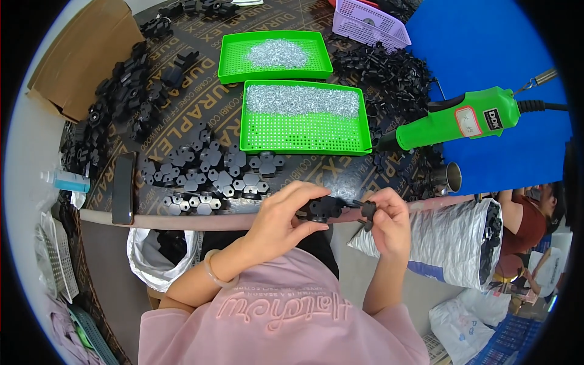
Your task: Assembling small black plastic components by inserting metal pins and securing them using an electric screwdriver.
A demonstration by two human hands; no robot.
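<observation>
My left hand is closed round a black plastic part at the table's front edge. In the fingers of my right hand is a smaller black piece with a rounded knob. A thin dark stem between the two pieces seems to bridge them; whether they are joined I cannot tell. Left of my hands lie several black hexagonal-lobed parts on the table. Beyond them sits a green perforated tray with small silvery screws along its far side.
A green electric screwdriver hangs at the right above a metal cup. Behind lie a second green tray, a purple basket and heaped black parts. A phone and cardboard box are left. Another person's arm shows right.
</observation>
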